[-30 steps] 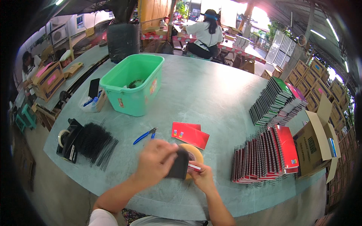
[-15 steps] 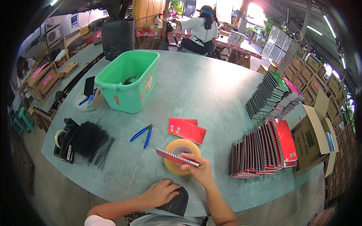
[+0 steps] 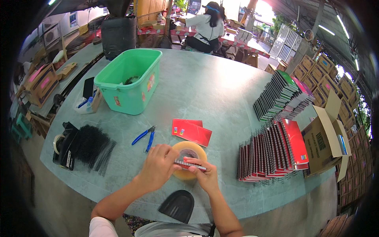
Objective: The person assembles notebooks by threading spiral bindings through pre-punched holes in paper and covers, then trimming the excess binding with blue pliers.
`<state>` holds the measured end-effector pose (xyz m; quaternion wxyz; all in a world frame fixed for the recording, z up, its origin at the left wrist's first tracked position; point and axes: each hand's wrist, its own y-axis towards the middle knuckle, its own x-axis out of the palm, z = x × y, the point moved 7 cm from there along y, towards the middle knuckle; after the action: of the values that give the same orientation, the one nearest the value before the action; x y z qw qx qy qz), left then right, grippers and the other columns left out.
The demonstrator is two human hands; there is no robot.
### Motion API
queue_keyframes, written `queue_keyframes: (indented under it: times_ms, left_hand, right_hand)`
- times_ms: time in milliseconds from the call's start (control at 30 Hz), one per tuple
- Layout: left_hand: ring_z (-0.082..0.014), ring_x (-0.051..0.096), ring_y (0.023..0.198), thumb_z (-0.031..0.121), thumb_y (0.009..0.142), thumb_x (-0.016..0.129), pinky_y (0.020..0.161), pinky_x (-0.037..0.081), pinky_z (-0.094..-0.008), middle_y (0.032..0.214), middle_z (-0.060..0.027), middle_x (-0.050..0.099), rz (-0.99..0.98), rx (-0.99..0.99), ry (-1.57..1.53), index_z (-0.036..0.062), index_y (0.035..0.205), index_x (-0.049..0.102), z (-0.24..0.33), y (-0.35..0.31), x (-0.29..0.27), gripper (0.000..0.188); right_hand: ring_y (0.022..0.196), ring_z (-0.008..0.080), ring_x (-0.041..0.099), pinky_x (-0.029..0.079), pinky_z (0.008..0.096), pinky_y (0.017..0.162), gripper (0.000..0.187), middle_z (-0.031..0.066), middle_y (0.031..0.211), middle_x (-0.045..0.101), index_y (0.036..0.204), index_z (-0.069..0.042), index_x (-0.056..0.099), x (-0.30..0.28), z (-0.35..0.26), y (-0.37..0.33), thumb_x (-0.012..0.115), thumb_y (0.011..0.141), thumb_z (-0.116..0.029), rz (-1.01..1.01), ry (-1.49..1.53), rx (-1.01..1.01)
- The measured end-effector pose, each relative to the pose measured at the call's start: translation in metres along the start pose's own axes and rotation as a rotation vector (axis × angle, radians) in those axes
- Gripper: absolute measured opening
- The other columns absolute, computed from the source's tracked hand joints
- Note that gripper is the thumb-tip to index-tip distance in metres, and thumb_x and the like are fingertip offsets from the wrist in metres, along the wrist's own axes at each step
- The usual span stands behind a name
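Observation:
A small red spiral notebook [image 3: 191, 164] is held spine up between my two hands, over a large roll of clear yellowish tape [image 3: 200, 152]. My right hand [image 3: 206, 176] pinches its right end between thumb and fingers. My left hand [image 3: 158, 168] is closed at the left end, by the coil, and its fingers cover that end. Just beyond the left hand lie blue-handled cutting pliers [image 3: 151, 138], jaws pointing away. Two flat red notebooks or covers [image 3: 193, 133] overlap beyond the tape. A black rounded flat piece [image 3: 177, 206] rests at the table's near edge.
Stacked red spiral notebooks [image 3: 268, 154] stand at right, beside an open carton [image 3: 323, 144] and green-covered stacks [image 3: 276, 94]. At left are black coils [image 3: 92, 148], a tape dispenser [image 3: 65, 148] and a green tub [image 3: 132, 87]. A person [image 3: 207, 29] sits at a far table.
My left hand has left the black rounded piece and moved up to the notebook's coil end. The right hand still holds the notebook. The view has shifted slightly.

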<state>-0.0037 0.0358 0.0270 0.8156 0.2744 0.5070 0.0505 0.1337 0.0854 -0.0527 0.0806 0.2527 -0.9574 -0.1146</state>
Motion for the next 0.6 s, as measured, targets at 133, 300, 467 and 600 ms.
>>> queue_keyframes:
  times_ms: [133, 300, 467, 600]
  left_hand:
    - [-0.0258, 0.054, 0.09, 0.02, 0.077, 0.066, 0.078, 0.039, -0.039, 0.095, -0.0091, 0.057, -0.049, 0.055, 0.051, 0.0065, 0.099, 0.057, -0.006, -0.001, 0.007, 0.027]
    - [-0.025, 0.055, 0.087, 0.02, 0.078, 0.066, 0.077, 0.04, -0.0388, 0.092, -0.0087, 0.058, -0.041, 0.081, 0.029, 0.0067, 0.098, 0.059, 0.004, 0.008, 0.007, 0.025]
    - [-0.0252, 0.055, 0.085, 0.018, 0.074, 0.069, 0.075, 0.041, -0.0389, 0.09, -0.0085, 0.058, -0.08, 0.094, 0.009, 0.006, 0.096, 0.06, -0.006, 0.006, 0.017, 0.026]
    - [-0.0281, 0.055, 0.082, 0.016, 0.075, 0.068, 0.071, 0.042, -0.0385, 0.088, -0.0114, 0.057, -0.051, 0.059, -0.04, 0.0046, 0.093, 0.061, 0.004, 0.018, 0.004, 0.022]
  right_hand:
    - [0.099, 0.012, 0.06, 0.047, 0.0256, 0.087, 0.027, 0.0076, 0.109, 0.064, 0.11, -0.002, 0.063, -0.002, -0.01, -0.001, 0.061, 0.084, 0.002, 0.001, -0.058, -0.043]
    - [0.101, 0.0151, 0.06, 0.048, 0.027, 0.088, 0.026, 0.0104, 0.115, 0.062, 0.112, -0.002, 0.06, -0.011, 0.005, -0.002, 0.061, 0.086, -0.001, 0.056, 0.027, 0.041]
    - [0.099, 0.0153, 0.06, 0.048, 0.0269, 0.087, 0.023, 0.0105, 0.117, 0.061, 0.11, -0.002, 0.059, -0.013, -0.004, 0.001, 0.061, 0.088, -0.007, 0.046, 0.052, -0.105]
    - [0.1, 0.0156, 0.06, 0.049, 0.0276, 0.086, 0.022, 0.0107, 0.117, 0.061, 0.109, -0.002, 0.06, -0.018, 0.008, -0.002, 0.057, 0.088, -0.001, 0.095, 0.086, 0.078]
